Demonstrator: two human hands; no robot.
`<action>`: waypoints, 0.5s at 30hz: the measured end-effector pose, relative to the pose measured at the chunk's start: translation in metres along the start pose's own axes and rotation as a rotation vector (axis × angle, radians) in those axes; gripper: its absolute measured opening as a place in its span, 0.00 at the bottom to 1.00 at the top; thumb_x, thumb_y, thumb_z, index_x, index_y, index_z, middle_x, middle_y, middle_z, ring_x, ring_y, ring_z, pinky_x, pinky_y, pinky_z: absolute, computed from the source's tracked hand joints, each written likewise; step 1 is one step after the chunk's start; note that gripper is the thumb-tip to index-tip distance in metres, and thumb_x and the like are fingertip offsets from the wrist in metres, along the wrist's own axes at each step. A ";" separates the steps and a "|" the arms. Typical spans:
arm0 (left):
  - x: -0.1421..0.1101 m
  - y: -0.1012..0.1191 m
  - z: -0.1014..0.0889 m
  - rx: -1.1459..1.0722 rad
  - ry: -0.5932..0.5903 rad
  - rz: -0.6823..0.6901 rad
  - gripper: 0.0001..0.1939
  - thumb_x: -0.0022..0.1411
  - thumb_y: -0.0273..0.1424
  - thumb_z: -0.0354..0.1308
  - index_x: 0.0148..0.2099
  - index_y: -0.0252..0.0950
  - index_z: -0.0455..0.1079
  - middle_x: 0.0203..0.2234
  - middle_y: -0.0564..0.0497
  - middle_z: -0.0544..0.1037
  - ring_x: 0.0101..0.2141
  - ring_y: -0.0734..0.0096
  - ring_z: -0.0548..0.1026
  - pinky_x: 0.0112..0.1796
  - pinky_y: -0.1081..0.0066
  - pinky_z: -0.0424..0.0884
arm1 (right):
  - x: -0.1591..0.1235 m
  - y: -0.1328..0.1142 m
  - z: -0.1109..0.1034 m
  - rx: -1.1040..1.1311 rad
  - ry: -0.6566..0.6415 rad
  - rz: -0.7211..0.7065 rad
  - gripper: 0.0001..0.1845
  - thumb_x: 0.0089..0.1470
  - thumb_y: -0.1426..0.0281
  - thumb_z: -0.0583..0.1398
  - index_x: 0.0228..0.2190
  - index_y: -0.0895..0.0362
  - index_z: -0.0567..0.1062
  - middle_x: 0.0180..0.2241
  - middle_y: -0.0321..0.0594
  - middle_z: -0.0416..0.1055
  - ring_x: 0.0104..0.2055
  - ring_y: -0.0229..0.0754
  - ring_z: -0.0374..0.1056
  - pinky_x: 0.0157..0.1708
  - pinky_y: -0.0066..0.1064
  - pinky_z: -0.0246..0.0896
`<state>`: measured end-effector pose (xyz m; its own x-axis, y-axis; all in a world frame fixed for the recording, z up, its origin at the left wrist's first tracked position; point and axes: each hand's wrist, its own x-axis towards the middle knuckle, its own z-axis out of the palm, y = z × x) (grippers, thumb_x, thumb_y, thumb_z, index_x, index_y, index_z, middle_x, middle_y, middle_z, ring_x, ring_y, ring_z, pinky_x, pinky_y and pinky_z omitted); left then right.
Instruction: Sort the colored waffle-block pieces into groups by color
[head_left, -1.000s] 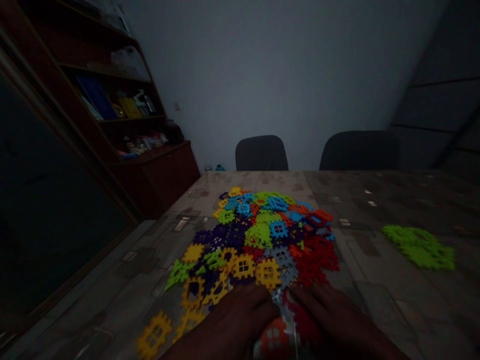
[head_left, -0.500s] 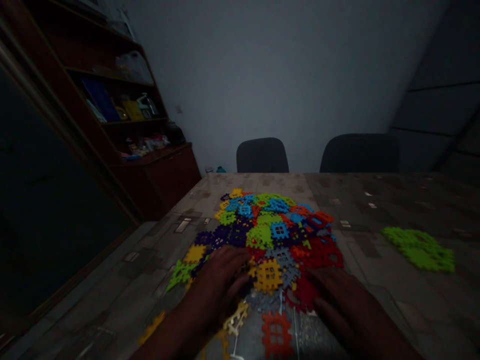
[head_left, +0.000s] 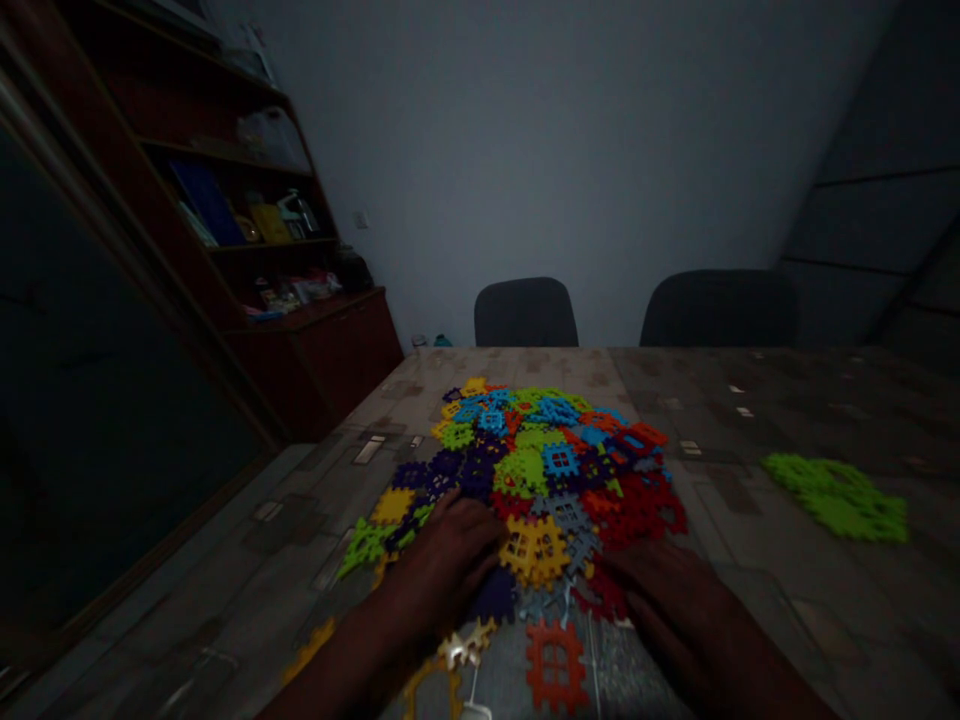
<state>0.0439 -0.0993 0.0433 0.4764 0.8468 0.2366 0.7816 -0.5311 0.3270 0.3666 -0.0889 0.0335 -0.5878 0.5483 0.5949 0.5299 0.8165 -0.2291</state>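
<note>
A heap of interlocking plastic waffle tiles (head_left: 540,460) in yellow, blue, green, purple, red and grey covers the middle of the patterned table (head_left: 750,560). My left hand (head_left: 450,555) lies on the heap's near left edge, fingers curled over purple and yellow tiles. My right hand (head_left: 667,605) rests flat with fingers spread on red tiles at the near right edge. A yellow tile (head_left: 534,548) sits between the hands, and a red tile (head_left: 555,665) lies loose in front of them.
A separate patch of joined green tiles (head_left: 844,495) lies at the right. Two dark chairs (head_left: 525,312) stand behind the table's far edge. A dark wooden shelf unit (head_left: 247,240) with assorted items lines the left wall. The room is dim.
Both hands have moved forward from the near edge onto the heap. The tiles near them were pushed together, and a red tile came into view in front.
</note>
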 end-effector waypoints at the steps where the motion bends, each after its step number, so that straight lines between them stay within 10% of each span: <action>1: 0.001 0.001 -0.001 -0.005 0.007 -0.003 0.09 0.71 0.26 0.55 0.48 0.43 0.73 0.43 0.50 0.80 0.45 0.62 0.77 0.63 0.50 0.58 | 0.001 -0.001 0.000 0.008 -0.002 0.000 0.16 0.68 0.73 0.54 0.54 0.51 0.73 0.45 0.39 0.82 0.42 0.43 0.79 0.39 0.33 0.77; 11: -0.001 0.024 -0.010 -0.046 -0.121 -0.029 0.36 0.64 0.32 0.67 0.69 0.43 0.58 0.66 0.40 0.68 0.65 0.48 0.64 0.66 0.35 0.47 | -0.001 -0.010 0.008 0.081 -0.062 0.013 0.17 0.65 0.75 0.55 0.52 0.51 0.74 0.47 0.44 0.80 0.45 0.47 0.78 0.43 0.36 0.77; 15: -0.001 0.027 -0.001 -0.066 -0.097 -0.020 0.30 0.63 0.28 0.64 0.65 0.46 0.64 0.61 0.45 0.74 0.63 0.53 0.67 0.67 0.41 0.47 | 0.003 -0.019 0.010 0.156 -0.115 0.018 0.19 0.63 0.76 0.54 0.53 0.50 0.73 0.48 0.43 0.79 0.46 0.48 0.77 0.45 0.35 0.75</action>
<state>0.0645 -0.1147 0.0527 0.5003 0.8543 0.1407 0.7647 -0.5122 0.3910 0.3487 -0.1008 0.0316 -0.6501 0.5726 0.4995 0.4450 0.8198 -0.3605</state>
